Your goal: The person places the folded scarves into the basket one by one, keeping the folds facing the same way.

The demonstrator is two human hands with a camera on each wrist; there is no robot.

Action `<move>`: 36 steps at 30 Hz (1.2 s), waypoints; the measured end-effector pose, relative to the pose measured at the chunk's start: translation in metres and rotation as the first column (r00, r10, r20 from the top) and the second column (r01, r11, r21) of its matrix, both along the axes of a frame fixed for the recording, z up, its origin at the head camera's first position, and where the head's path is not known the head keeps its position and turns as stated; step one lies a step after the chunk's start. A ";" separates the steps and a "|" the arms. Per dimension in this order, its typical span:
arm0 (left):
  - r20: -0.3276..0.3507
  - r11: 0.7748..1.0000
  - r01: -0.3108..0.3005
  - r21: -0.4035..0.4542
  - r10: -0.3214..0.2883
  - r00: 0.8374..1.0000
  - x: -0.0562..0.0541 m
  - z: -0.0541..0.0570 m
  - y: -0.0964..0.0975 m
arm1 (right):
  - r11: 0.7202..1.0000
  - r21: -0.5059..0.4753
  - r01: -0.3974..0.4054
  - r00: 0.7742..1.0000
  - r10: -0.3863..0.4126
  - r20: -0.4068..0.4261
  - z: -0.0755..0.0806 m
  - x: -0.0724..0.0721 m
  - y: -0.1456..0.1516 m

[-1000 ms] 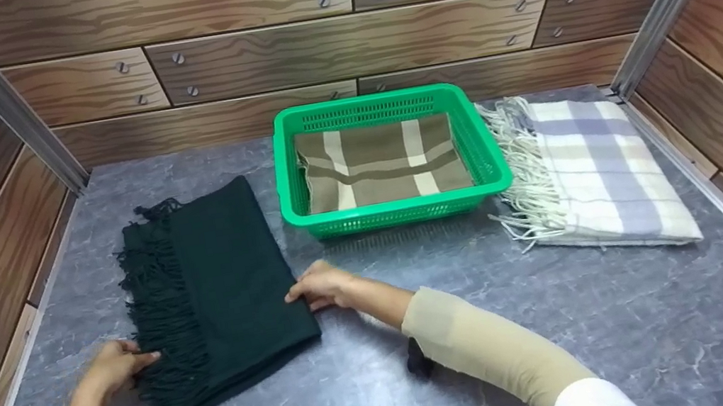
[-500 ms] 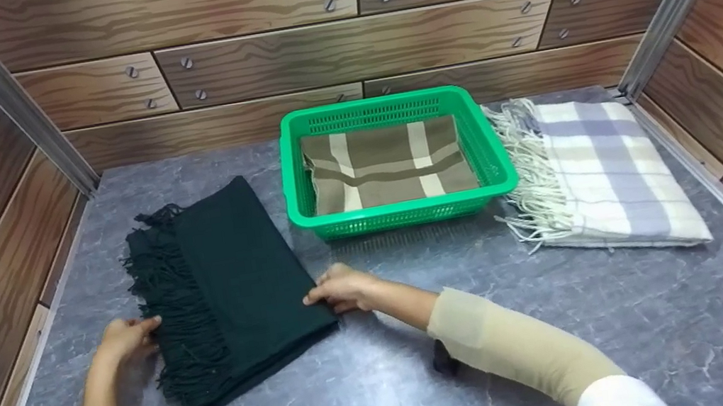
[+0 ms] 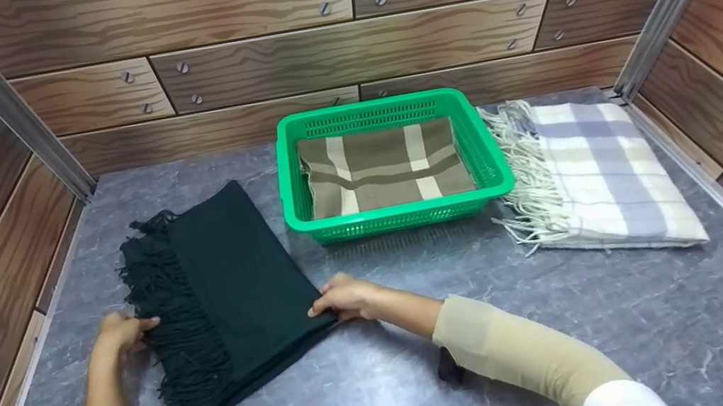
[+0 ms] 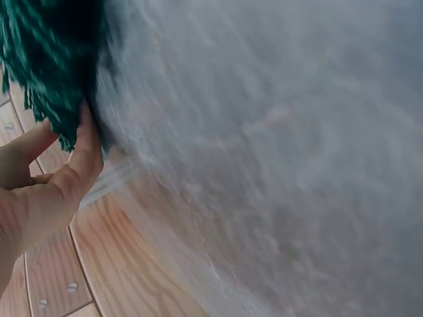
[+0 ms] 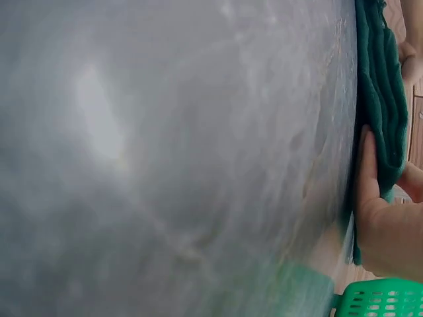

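A dark green fringed scarf (image 3: 239, 271) lies folded at a slant on the left of the table in the head view. My left hand (image 3: 119, 334) pinches its fringed left edge, thumb on top. In the left wrist view, the fingers (image 4: 82, 155) reach under the fringe (image 4: 49, 72). At the opposite edge, close to the near right corner, my right hand (image 3: 350, 298) grips the fold between thumb and fingers. Stacked layers of the scarf (image 5: 380, 92) show in the right wrist view, with the fingers beneath them.
A green plastic basket (image 3: 406, 211) stands at the back centre, holding a folded brown and cream checked cloth (image 3: 385, 167). Right of it lies a folded white and lavender plaid scarf (image 3: 615, 172) with pale fringe. Wood-patterned walls (image 3: 353, 54) enclose the grey marbled table (image 3: 438, 335).
The scarf's near end has swung slightly to the right. My left hand sits farther up the fringe, and my right hand has moved right and closer to the near corner.
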State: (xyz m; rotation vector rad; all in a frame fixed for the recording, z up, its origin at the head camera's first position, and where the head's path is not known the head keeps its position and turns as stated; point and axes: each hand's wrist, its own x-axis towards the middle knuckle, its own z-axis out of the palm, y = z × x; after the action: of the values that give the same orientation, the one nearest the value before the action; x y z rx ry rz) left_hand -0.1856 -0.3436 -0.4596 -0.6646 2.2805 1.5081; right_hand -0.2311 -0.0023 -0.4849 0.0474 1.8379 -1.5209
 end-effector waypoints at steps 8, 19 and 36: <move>0.001 0.970 0.067 0.232 -0.069 0.998 0.019 0.003 0.000 | 0.994 -0.025 0.103 0.995 -0.103 -0.007 0.005 -0.021 0.014; -0.022 0.962 0.016 0.271 -0.011 1.000 0.017 0.005 -0.007 | 0.965 -0.162 0.209 0.978 -0.210 0.011 0.001 -0.015 0.018; -0.020 0.967 -0.102 0.235 0.109 0.994 0.015 0.004 -0.004 | 0.957 -0.110 0.270 0.962 -0.273 -0.016 0.000 -0.021 0.019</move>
State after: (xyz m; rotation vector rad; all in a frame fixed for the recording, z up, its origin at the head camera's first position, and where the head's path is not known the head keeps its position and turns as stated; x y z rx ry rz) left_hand -0.1705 -0.3479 -0.4556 -0.7066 2.0733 1.8146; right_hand -0.2526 0.0169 -0.4854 0.2354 1.8285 -1.8162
